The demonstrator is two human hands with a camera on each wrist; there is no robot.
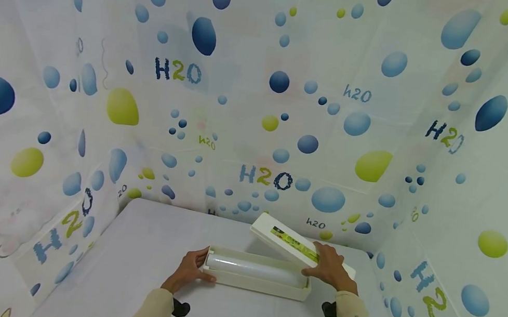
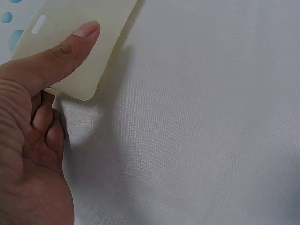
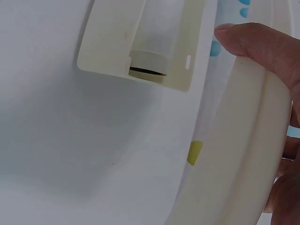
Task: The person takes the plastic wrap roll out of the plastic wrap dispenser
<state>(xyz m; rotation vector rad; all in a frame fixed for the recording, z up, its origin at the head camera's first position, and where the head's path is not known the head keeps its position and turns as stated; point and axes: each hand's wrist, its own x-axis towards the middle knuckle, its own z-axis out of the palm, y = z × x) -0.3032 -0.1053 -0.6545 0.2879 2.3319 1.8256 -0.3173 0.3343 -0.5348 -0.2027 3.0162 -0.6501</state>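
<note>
A long cream dispenser box point(image 1: 263, 286) lies on the table with a shiny whitish roll, apparently plastic wrap point(image 1: 255, 270), inside it. My left hand point(image 1: 190, 269) grips the box's left end. In the left wrist view, the thumb lies along the side of the box point(image 2: 110, 28), with the other fingers bent underneath. Above and behind the box's right half, my right hand point(image 1: 331, 265) holds the matching lid point(image 1: 261, 224), tilted with its left end higher. A yellow-green label point(image 1: 293, 243) runs along the lid's top. The right wrist view shows the lid point(image 3: 239, 140) apart from the box.
A white cloth covers the table point(image 1: 150, 241). White curtains point(image 1: 247, 53) printed with blue and green bubbles and H2O lettering enclose the back and both sides. Black wrist mounts point(image 1: 181, 307) sit below the cream sleeves point(image 1: 152, 311).
</note>
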